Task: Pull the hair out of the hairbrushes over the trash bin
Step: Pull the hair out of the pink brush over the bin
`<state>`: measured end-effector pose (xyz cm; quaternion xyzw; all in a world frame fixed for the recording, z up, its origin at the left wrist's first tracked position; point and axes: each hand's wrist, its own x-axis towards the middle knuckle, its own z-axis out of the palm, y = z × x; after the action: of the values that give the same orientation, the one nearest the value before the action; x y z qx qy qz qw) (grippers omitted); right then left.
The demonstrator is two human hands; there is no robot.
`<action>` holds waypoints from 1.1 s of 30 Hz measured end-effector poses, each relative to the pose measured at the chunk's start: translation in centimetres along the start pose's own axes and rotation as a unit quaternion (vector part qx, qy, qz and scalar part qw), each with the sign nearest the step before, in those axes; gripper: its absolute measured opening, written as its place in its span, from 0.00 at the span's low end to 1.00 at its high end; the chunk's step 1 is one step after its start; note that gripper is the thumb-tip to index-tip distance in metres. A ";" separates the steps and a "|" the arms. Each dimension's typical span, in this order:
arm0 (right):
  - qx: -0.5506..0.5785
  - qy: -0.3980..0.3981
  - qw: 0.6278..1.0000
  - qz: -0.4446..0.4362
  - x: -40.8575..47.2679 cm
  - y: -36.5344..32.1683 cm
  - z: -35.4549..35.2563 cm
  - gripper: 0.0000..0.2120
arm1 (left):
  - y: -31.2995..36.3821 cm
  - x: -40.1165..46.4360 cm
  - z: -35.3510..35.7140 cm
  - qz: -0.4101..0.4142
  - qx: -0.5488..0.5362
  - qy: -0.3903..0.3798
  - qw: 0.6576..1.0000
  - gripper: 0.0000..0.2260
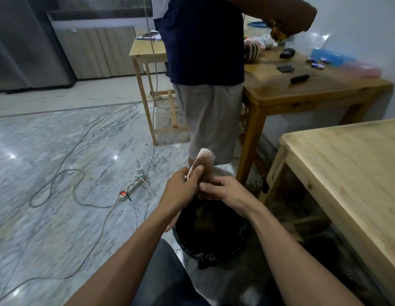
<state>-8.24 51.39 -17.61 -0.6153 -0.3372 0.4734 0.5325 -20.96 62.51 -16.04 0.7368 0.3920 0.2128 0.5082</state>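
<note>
A light brown hairbrush (204, 159) with pale bristles stands tilted above a black-lined trash bin (210, 246). My left hand (183, 188) grips the brush by its lower part, thumb across the back. My right hand (223, 188) is closed against the bristle side near the brush's base, fingers pinched on a tuft of brown hair. A clump of brown hair (202, 218) lies inside the bin below both hands.
Another person (205, 74) stands just beyond the bin, beside a brown wooden table (302, 93) with small items. A pale wooden table (351, 164) is at my right. A power strip (131, 188) and cables trail over the marble floor at left.
</note>
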 end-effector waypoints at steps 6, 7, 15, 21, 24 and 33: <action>-0.082 0.128 0.988 -0.040 -1.1 -1.5 0.1 0.12 | 0.7 0.2 -0.9 -0.106 -0.186 0.030 0.976 0.19; -0.100 0.128 0.985 -0.051 -1.3 -2.2 0.3 0.12 | 1.0 0.3 -1.0 -0.128 -0.216 0.036 0.967 0.19; -0.128 0.116 0.982 -0.081 -0.8 -3.9 1.1 0.12 | 1.7 2.7 -2.4 -0.229 -0.296 0.069 0.925 0.18; -0.093 0.118 0.987 -0.061 -2.0 -2.4 0.7 0.12 | -1.1 3.1 -2.3 -0.253 -0.261 0.003 0.932 0.26; -0.047 0.178 0.983 -0.020 -2.3 -1.5 -0.4 0.11 | -1.9 1.9 -2.7 -0.246 -0.274 -0.083 0.926 0.25; -0.054 0.200 0.978 0.029 -2.2 -1.0 -0.6 0.11 | -4.2 1.8 -2.5 -0.256 -0.347 -0.068 0.900 0.08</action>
<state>-8.25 49.36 -16.16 -0.7349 -0.2310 0.3371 0.5413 -23.18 66.13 -19.06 0.4004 0.4328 0.1478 0.7941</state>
